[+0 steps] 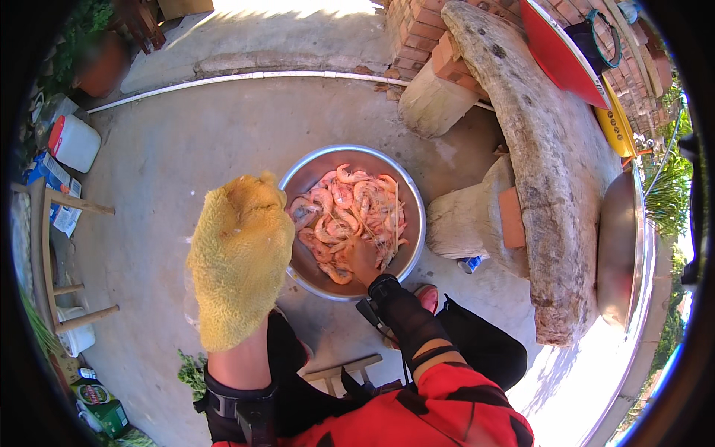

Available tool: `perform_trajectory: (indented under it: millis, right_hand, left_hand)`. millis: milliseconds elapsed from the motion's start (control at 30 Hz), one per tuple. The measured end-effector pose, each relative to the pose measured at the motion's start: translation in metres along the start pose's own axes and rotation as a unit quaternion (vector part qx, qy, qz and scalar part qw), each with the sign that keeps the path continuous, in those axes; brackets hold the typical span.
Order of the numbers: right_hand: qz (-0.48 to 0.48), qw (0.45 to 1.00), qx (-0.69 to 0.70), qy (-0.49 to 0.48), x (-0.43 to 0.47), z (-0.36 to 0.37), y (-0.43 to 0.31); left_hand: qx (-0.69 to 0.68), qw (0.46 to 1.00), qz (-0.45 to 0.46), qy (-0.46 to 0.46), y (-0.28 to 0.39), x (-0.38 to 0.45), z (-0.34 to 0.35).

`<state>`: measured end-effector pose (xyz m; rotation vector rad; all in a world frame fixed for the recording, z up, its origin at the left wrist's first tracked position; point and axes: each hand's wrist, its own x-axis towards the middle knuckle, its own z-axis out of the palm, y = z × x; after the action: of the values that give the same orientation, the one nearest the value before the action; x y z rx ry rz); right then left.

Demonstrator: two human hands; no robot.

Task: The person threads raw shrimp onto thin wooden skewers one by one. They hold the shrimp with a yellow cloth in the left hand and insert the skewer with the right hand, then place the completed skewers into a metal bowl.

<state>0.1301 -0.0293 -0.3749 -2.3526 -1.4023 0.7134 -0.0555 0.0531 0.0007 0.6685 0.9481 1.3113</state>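
A wide metal basin (303, 180) stands on the concrete floor before me, holding a heap of pink-orange shrimp (341, 215). Thin straw-coloured strands lie across the heap; whether they are antennae or sticks is unclear. My right hand (363, 258) reaches over the near rim into the shrimp. Its fingertips are down among them, so I cannot tell whether they pinch one. A fuzzy yellow mitt or cloth (240, 262) covers my left hand completely, hiding the fingers. That covered hand is raised at the basin's left side, overlapping the rim in view.
To the right, a rough stone slab (550, 184) rests on stone supports and bricks, with a blue can (469, 264) beneath. A wooden frame (47, 251) and a white tub (78, 143) stand at left. White pipe (223, 81) crosses the floor beyond the basin.
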Motion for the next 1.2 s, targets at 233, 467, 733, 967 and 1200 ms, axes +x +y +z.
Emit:
perform_trajectory:
  millis: [233,467,733,967,1200]
  right_hand:
    - [0.0,0.945,0.327,0.002,-0.023,-0.05,0.007]
    - [0.053,0.876,0.477,-0.045,-0.022,-0.111,-0.013]
    - [-0.075,0.898,0.426,-0.076,-0.017,-0.197,-0.072]
    - [-0.075,0.931,0.354,-0.054,-0.007,-0.206,-0.05]
    - [-0.088,0.961,0.258,-0.031,-0.013,-0.234,-0.071]
  left_hand:
    - [-0.217,0.972,-0.094,-0.01,-0.007,0.003,-0.023]
    - [0.205,0.972,0.11,-0.029,-0.048,0.012,-0.034]
    - [0.585,0.8,0.128,0.007,-0.013,-0.006,-0.004]
    - [0.56,0.819,0.097,-0.077,-0.017,-0.002,-0.018]
    - [0.687,0.716,0.107,-0.058,-0.025,-0.005,-0.009]
